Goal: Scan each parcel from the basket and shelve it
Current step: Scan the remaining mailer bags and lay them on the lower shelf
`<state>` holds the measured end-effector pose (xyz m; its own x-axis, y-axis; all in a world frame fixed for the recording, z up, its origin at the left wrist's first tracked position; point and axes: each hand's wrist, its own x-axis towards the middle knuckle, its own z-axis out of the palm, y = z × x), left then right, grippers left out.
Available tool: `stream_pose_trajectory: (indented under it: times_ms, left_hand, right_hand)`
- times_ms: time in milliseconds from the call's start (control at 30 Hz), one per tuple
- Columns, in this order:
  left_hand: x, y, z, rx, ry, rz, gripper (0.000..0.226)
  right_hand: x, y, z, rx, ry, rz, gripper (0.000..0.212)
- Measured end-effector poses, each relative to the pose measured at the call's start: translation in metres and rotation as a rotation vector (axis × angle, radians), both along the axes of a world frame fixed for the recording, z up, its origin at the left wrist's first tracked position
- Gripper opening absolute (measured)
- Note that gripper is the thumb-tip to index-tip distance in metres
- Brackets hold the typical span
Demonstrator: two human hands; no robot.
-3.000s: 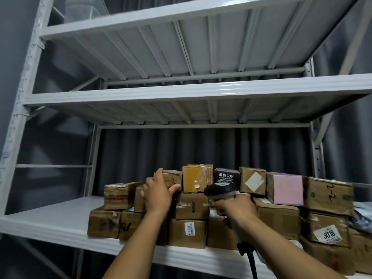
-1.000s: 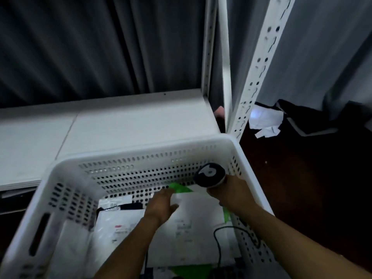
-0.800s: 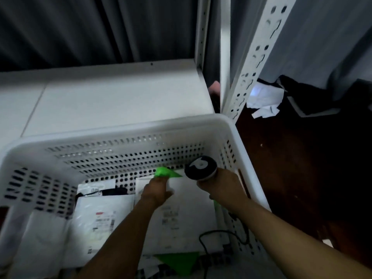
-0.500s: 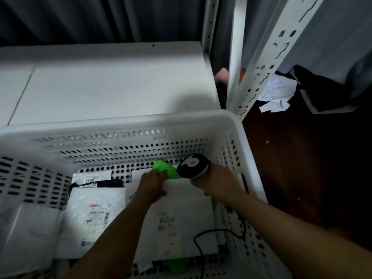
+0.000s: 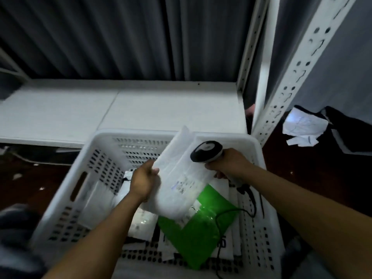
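My left hand grips the left edge of a white soft parcel and holds it lifted above the white perforated basket, label side up. My right hand grips a black and grey barcode scanner, whose head hovers over the parcel's upper right part. The scanner's black cable trails down into the basket. Under the raised parcel lies a green parcel, and several white soft parcels lie flat on the basket floor.
A bare low white shelf board runs behind the basket. White perforated shelf uprights rise at the right. Crumpled white paper and dark cloth lie on the dark floor to the right. Grey curtain hangs behind.
My left hand has lifted the white parcel out of the basket, uncovering the green parcel below. The scanner in my right hand rose with it. Earlier I was at the shelf with boxes.
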<state>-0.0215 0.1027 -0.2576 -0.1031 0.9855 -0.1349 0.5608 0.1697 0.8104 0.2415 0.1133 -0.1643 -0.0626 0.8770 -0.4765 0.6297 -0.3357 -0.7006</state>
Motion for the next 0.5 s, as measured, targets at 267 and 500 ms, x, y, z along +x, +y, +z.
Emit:
stream_pose_trajectory:
  times_ms: [267,500]
  left_hand:
    - [-0.005,-0.072,0.097,0.223,-0.342,0.178,0.032]
    - [0.0,-0.086,0.128,0.12,-0.747,0.232,0.03]
  right_hand:
    - [0.006,-0.064,0.073,0.262,0.12,0.008,0.023]
    - [0.035,-0.091,0.076,0.199,0.568,0.013,0.011]
